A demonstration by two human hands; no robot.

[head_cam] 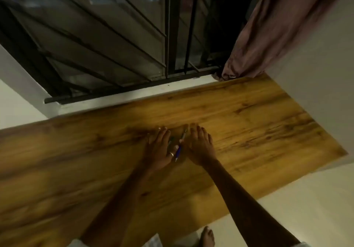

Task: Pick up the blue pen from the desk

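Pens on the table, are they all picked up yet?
Not yet. Both hands lie flat on the wooden table, left hand and right hand side by side. A blue pen lies between them, a darker one by the left fingers. Neither is lifted; picking them up remains.

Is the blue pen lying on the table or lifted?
Lying: the pen rests flat on the table between both hands.

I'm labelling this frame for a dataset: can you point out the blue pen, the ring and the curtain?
blue pen (178,151): head view, on its blue barrel between the two hands.
ring (172,154): head view, on the silver band on a left-hand finger.
curtain (268,26): head view, mid-fold of the brownish cloth.
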